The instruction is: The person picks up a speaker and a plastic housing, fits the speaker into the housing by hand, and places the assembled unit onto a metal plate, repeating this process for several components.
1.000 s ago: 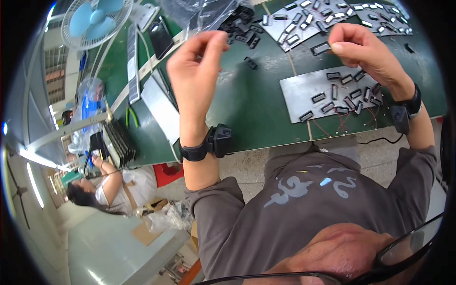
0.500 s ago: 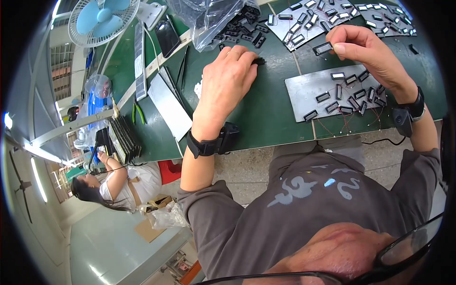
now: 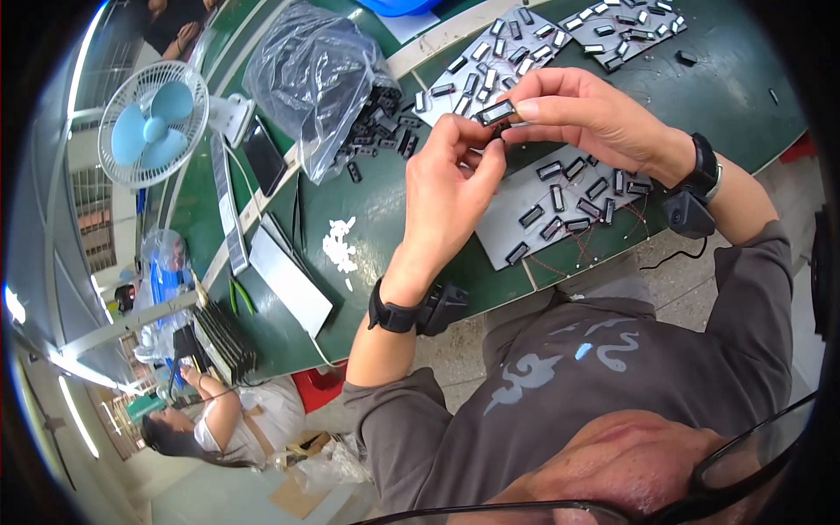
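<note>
Between the thumb and fingers of my right hand (image 3: 591, 118) is a small black rectangular module with a pale window (image 3: 497, 112). Close against it, my left hand (image 3: 444, 197) pinches a small black plastic part (image 3: 500, 131), mostly hidden by the fingertips. Both hands meet above the bench, over the far left corner of a grey metal plate (image 3: 497, 229). Rows of similar modules with thin red wires (image 3: 597, 187) lie on that plate. Left of my left hand, loose black plastic parts (image 3: 381, 131) spill from a clear plastic bag (image 3: 306, 83).
Two more module-covered plates (image 3: 446, 107) lie at the far side. Small white pieces (image 3: 339, 247), a pale flat sheet (image 3: 289, 280), green-handled pliers (image 3: 241, 296), a phone (image 3: 264, 157) and a fan (image 3: 154, 129) are at left. A co-worker (image 3: 232, 420) sits beyond the bench's left end.
My left hand has come up from the bench with a black part, and my right hand has moved left with the module, so they now meet. The whole view has shifted.
</note>
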`<state>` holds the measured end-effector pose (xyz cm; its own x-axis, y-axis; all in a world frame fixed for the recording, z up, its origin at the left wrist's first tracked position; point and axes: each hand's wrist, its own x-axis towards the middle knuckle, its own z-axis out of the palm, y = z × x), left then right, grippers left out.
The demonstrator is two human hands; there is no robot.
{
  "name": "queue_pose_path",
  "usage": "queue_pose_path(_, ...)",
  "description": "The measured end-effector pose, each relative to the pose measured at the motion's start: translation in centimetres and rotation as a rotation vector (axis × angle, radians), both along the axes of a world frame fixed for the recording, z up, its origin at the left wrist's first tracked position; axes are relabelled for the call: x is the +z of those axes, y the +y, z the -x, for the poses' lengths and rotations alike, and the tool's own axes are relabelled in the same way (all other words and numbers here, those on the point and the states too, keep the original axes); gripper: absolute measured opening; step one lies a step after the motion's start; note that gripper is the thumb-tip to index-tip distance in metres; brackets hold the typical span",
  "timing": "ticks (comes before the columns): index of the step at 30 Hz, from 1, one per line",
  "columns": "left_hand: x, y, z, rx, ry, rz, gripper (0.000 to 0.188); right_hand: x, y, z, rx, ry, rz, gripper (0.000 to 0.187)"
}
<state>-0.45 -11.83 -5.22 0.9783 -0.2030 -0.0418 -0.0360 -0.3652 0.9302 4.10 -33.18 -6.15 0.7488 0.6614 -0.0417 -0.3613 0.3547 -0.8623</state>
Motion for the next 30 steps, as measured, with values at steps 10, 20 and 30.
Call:
queue_pose_path(10, -0.7, 1.2, -1.1, -0.070, 0.624, 0.700, 0.016, 0.1, -0.5, -0.1, 0.030, 0.045, 0.000, 0.014)
queue_pose_path(20, -0.5, 0.7, 0.0, 0.080, -0.461, -0.123, 0.026, -1.0, -0.3, -0.2, -0.022, -0.028, 0.233, 0.017)
queue_pose_path(30, -0.4, -0.2, 1.0, 0.094, -0.317, -0.146, 0.026, -0.8, 0.1, 0.5, 0.004, -0.096, 0.258, 0.019)
